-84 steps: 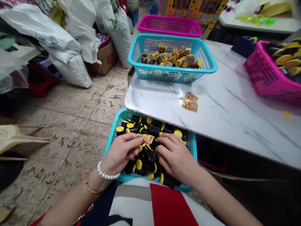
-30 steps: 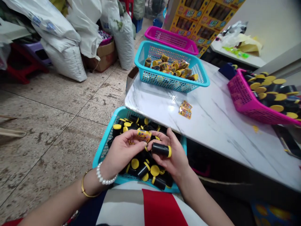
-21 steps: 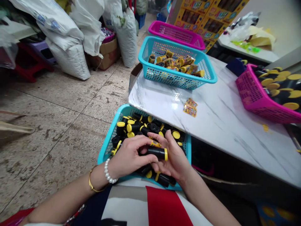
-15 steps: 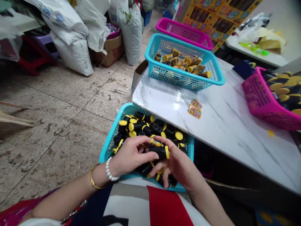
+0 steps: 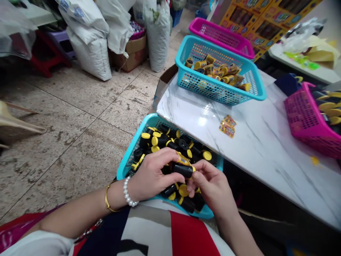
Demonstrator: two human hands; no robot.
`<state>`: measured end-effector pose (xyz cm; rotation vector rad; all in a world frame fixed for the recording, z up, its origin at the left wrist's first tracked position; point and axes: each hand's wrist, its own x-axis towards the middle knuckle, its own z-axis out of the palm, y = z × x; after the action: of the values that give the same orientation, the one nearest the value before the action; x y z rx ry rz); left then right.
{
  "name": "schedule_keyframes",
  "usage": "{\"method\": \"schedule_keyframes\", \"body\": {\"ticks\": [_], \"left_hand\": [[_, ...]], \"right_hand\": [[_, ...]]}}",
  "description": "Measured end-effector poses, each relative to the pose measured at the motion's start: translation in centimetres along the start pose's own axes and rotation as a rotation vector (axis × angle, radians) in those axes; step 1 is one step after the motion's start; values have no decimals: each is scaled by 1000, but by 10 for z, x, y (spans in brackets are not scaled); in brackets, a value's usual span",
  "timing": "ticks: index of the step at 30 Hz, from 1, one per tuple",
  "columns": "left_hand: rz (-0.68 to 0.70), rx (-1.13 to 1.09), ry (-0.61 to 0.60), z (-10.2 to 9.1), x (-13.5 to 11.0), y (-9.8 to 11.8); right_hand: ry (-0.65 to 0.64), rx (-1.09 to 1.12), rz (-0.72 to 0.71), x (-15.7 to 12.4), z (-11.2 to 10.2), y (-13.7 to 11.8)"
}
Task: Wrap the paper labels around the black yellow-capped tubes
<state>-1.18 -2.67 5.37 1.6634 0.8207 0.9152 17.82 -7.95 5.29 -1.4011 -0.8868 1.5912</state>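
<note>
A teal basket (image 5: 133,147) full of black tubes with yellow caps rests on my lap. Above it my left hand (image 5: 153,174) and my right hand (image 5: 213,185) both grip one black tube (image 5: 182,170) lying sideways. A small yellow printed sticker (image 5: 183,160) lies against the top of that tube, under my left fingertips. My right fingers are curled at the tube's yellow-capped end. My left wrist wears a pearl bracelet and a gold bangle.
A white marble table (image 5: 255,142) holds two loose stickers (image 5: 227,126), a teal basket (image 5: 250,87) of labelled tubes, a pink basket (image 5: 221,35) behind it, and another pink basket (image 5: 303,113) of black tubes at right. Sacks (image 5: 90,53) and a box stand on the tiled floor.
My right hand picked a black tube out of the lap basket. Both hands then came together, and the sticker in my left hand now lies against the tube. The view shifted right.
</note>
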Motion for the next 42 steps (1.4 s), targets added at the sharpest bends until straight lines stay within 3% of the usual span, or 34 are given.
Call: {"method": "schedule_keyframes", "body": {"ticks": [6, 14, 19, 22, 30, 34, 38, 42], "left_hand": [[13, -79, -73, 0, 0, -5], [-62, -126, -52, 7, -3, -3], [-229, -427, -7, 6, -3, -3], [-240, -522, 51, 6, -2, -7], [-261, -526, 109, 3, -4, -14], [-265, -480, 139, 4, -6, -18], [-251, -431, 157, 4, -7, -21], [-237, -382, 165, 1, -6, -19]], "right_hand": [[-189, 375, 127, 3, 7, 18], [-242, 421, 111, 4, 20, 20], [-198, 547, 61, 6, 25, 21], [-195, 551, 43, 6, 26, 20], [-278, 569, 68, 7, 18, 12], [-233, 522, 6, 7, 19, 12], [-224, 526, 54, 12, 20, 10], [-184, 460, -21, 21, 9, -11]]}}
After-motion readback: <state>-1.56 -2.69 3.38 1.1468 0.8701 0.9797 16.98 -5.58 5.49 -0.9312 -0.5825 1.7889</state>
